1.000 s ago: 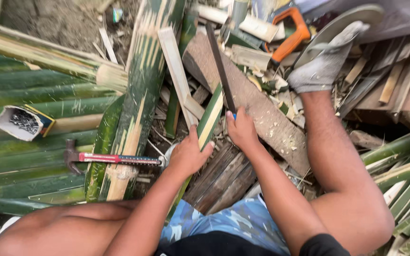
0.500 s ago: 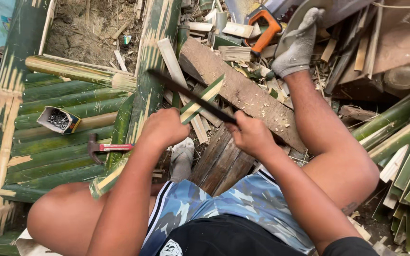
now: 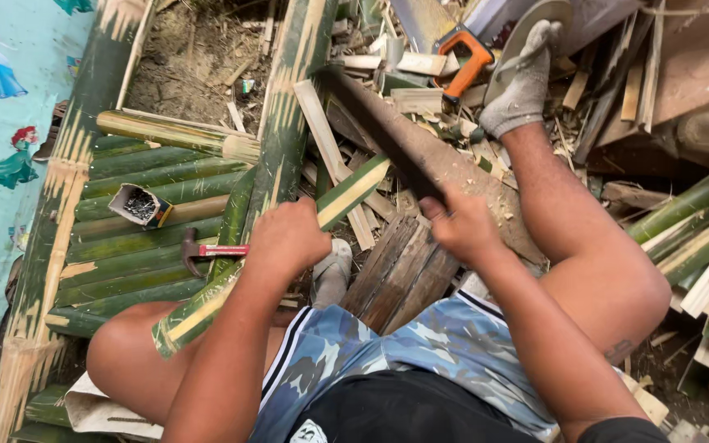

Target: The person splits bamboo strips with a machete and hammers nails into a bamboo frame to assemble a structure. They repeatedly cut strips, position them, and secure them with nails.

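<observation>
Bamboo strip (image 3: 289, 246) gripped in left hand (image 3: 287, 238) fingers, right hand (image 3: 461, 226) fingers clasping blade (image 3: 387, 135)

A split green bamboo strip (image 3: 272, 262) slants under a long dark blade (image 3: 387, 135).

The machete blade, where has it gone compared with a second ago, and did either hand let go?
The right hand swung the machete from upright to slanting down and left, its blade now beside the split bamboo strip. Neither hand let go: the left hand kept its grip on the strip. The hammer stayed on the bamboo slats.
</observation>
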